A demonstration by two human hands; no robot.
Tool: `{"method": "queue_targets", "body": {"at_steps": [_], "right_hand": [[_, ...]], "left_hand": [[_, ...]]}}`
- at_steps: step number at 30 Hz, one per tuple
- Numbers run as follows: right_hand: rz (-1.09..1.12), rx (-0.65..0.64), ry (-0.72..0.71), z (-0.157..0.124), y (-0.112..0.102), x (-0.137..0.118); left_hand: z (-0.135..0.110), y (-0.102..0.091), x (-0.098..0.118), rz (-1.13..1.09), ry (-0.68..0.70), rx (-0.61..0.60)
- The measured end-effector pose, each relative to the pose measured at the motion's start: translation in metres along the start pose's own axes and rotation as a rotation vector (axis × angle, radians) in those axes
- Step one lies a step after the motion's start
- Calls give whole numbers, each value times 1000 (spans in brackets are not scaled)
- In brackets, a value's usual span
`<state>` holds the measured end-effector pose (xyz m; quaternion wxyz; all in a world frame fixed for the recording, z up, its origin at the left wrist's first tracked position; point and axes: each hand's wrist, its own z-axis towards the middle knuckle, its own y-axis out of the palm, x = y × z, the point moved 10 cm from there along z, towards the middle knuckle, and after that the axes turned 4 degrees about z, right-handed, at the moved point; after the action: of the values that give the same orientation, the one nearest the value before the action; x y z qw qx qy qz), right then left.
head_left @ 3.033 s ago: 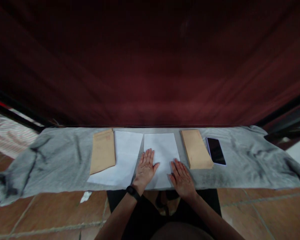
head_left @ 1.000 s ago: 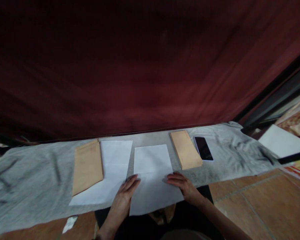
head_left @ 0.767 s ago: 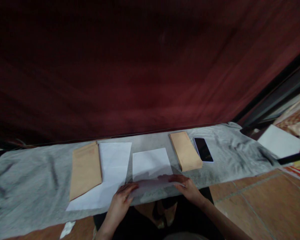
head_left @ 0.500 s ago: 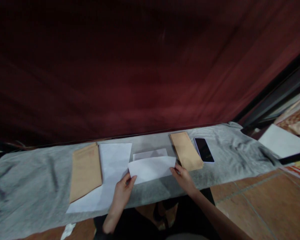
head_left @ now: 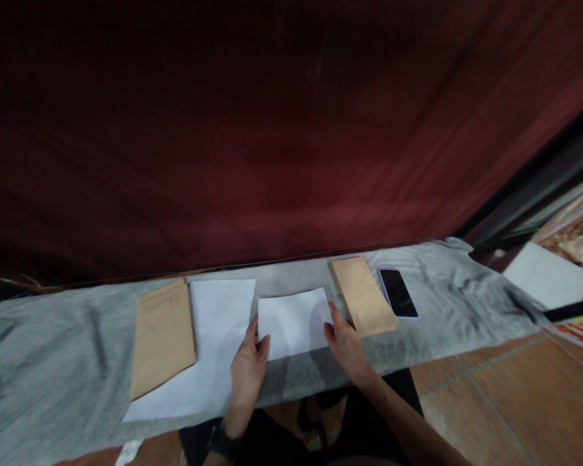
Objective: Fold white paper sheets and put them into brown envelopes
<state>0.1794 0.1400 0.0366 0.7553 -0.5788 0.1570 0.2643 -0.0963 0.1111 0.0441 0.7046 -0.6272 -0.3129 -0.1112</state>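
The step in hand looks to be a fold in the sheet [head_left: 294, 323], which lies on the cloth [head_left: 442, 278] right in front of the person and is much shorter than the paper [head_left: 218, 362] to its left, so it seems doubled over, though which edge is the crease cannot be made out for sure. The left hand [head_left: 250, 362] is half curled about the left edge, its thumb over the near corner, and the right hand [head_left: 346, 343] is bent in likewise at the right edge, so both appear to have a light hold on it; how far the fingers reach beneath is hidden. The next move, I judge, calls for squaring the layers and pressing the bend flat without letting them slip. On the left, some envelopes [head_left: 162, 336] overlap the paper; on the right, a second pile [head_left: 362, 291] sits near the right hand, with a phone [head_left: 398, 293] just beside it. The cloth is grey, wrinkled towards its ends, and drapes over a long narrow surface. Beyond rises a dark red backdrop [head_left: 282, 162], while below are brown floor tiles [head_left: 505, 388] and a white scrap [head_left: 129, 451]
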Motion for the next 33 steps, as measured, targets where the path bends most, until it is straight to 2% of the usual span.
{"method": "queue_targets", "body": {"at_steps": [5,10,15,18,20,23,25,28,30,33], "right_hand": [[-192,-22,-28,-1,4,-4],[-197,28,-118,3,-6,-23],[-143,-118,-290,5,16,-63],[-161,-150,-294,2,30,-69],[-178,-160,-276,0,36,-65],[-196,-169,-271,-4,41,-60],[-201,-168,-286,-6,43,-58],[-210,-151,-335,-8,45,-60],[-225,-134,-357,-9,46,-61],[-249,-118,-355,-9,47,-60]], "left_hand": [[-1,5,5,187,9,-39],[0,12,7,234,84,-7],[0,15,8,266,105,-10],[-3,9,12,297,100,-5],[-8,2,22,326,126,43],[-17,1,53,338,231,135],[-21,15,81,293,343,146],[-20,52,115,222,501,54],[-13,71,119,228,498,17],[-4,82,110,266,476,5]]}}
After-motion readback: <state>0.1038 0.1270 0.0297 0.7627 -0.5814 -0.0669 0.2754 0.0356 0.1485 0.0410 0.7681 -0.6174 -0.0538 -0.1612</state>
